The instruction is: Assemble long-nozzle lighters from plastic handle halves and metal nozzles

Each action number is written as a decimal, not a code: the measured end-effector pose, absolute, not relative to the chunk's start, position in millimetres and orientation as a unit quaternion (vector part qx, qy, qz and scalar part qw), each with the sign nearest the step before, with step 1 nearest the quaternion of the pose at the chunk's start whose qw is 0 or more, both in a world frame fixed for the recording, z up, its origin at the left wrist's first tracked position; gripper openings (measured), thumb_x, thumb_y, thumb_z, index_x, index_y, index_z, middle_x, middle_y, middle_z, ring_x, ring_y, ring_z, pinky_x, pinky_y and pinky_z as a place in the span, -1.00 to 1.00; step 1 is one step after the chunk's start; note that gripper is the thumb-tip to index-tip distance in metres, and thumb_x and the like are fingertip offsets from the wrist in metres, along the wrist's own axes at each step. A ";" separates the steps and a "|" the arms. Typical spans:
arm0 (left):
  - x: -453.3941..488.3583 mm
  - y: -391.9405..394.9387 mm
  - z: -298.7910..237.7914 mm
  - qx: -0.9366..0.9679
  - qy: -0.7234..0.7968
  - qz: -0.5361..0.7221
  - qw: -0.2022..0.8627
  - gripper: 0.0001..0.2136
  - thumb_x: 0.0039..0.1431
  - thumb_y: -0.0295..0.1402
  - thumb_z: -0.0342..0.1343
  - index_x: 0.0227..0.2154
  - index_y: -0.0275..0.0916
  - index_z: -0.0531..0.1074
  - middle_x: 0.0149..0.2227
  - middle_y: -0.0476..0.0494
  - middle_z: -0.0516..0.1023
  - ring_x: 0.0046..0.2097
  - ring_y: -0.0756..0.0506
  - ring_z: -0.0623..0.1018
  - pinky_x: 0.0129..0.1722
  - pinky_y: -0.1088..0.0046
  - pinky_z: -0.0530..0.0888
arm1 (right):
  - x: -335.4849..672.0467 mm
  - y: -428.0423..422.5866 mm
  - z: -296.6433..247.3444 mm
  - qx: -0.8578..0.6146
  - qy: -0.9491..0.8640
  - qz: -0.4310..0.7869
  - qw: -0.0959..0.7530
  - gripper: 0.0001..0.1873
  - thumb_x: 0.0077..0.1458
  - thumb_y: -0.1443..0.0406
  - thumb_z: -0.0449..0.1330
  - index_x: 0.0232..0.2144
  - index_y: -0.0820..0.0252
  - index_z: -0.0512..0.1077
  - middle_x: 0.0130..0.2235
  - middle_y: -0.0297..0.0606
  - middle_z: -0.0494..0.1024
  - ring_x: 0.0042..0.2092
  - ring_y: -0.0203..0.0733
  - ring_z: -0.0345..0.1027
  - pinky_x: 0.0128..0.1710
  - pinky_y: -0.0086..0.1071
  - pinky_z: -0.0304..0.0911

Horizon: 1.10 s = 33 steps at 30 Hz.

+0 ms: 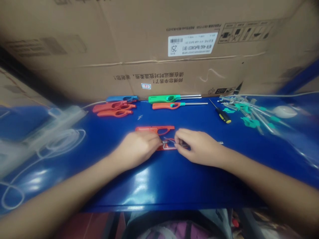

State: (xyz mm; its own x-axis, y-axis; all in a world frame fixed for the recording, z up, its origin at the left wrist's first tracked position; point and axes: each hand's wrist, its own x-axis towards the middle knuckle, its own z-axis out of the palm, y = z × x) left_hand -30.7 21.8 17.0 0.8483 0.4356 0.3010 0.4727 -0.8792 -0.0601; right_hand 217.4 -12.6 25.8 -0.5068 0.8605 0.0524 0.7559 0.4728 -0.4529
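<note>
Two orange lighter shell halves lie on the blue table in front of me. The upper half has a trigger opening. The lower half lies open, with thin wires and small parts inside. My left hand is closed at the left of the lower half, its fingertips pinched on the shell by the wires. My right hand is closed at the shell's right end, pinching a small part mostly hidden by the fingers. A short metal tip shows beyond the right hand.
Behind are several red and blue lighter shells, a green lighter and an orange lighter. A screwdriver and a pile of metal tubes with teal parts lie right. A power strip and white cable lie left. Cardboard stands behind.
</note>
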 end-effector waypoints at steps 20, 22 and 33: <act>-30.7 4.3 32.8 -0.959 -0.274 -0.058 0.046 -0.72 0.40 -0.24 -0.01 -0.12 -0.21 0.57 -0.15 -0.16 0.59 -0.16 -0.17 0.61 -0.25 0.31 0.56 | 220.4 -16.2 34.0 -0.413 -0.901 0.111 0.071 -0.89 0.26 0.27 0.09 -0.31 0.15 0.37 -0.24 -0.29 0.48 -0.34 -0.26 0.32 -0.40 -0.36 0.02; -30.7 1.2 34.5 -0.960 -0.269 -0.039 0.061 -0.73 0.40 -0.29 -0.02 -0.08 -0.24 0.56 -0.17 -0.19 0.57 -0.17 -0.19 0.60 -0.28 0.30 0.55 | 220.7 -17.4 36.6 -0.407 -0.905 0.109 0.061 -0.92 0.21 0.32 0.09 -0.31 0.16 0.37 -0.25 -0.29 0.47 -0.33 -0.25 0.32 -0.38 -0.36 0.03; -29.4 4.2 26.4 -0.954 -0.291 -0.064 0.004 -0.73 0.41 -0.32 -0.02 -0.01 -0.28 0.52 -0.18 -0.21 0.56 -0.17 -0.19 0.59 -0.20 0.26 0.57 | 220.3 -11.8 28.6 -0.450 -0.885 0.094 0.076 -0.77 0.31 0.23 0.08 -0.37 0.18 0.41 -0.26 -0.27 0.47 -0.37 -0.29 0.30 -0.43 -0.39 -0.01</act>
